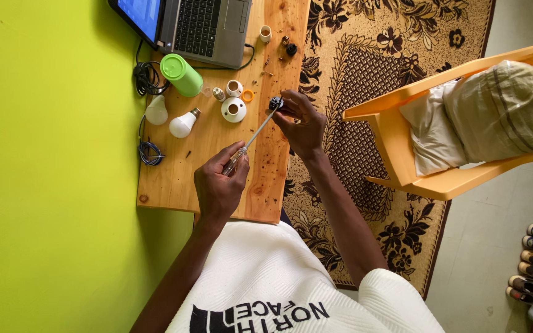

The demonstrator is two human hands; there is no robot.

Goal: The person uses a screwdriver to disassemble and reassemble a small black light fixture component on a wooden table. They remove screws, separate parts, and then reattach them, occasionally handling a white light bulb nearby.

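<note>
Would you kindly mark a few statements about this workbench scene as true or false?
1. The left hand holds a screwdriver. True.
2. The right hand holds a white bulb. False: it pinches a small black part; two white bulbs lie on the wooden table.
3. The laptop is closed. False: it is open.
4. A green cylinder lies near the laptop. True.

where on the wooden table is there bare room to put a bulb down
Bare wood lies at the near left of the table, between the blue cable coil and the left hand. Crowded: the far end around the laptop, green bottle, bulbs and white sockets.
</note>
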